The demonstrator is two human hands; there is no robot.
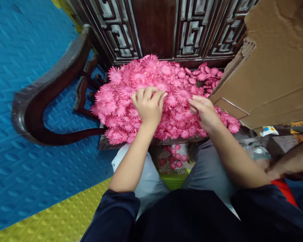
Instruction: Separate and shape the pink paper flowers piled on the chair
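A large heap of pink artificial flowers (141,78) covers a dark wooden bench seat. Over the middle of the heap, my left hand (149,105) has its fingers curled, thumb close to the index finger; whatever may be between them is too small to make out. To its right, my right hand (205,111) is closed in a pinch at the edge of one larger pink artificial flower (182,94). That flower faces up, its petals spread. Smaller pink flowers lie beneath both hands.
A carved wooden backrest (155,28) rises behind the heap, with a curved armrest (53,134) at left. A cardboard box (280,67) stands at right. More flowers (176,156) lie on the floor below. Another person's arm (295,158) enters at right near a plastic bottle (259,152).
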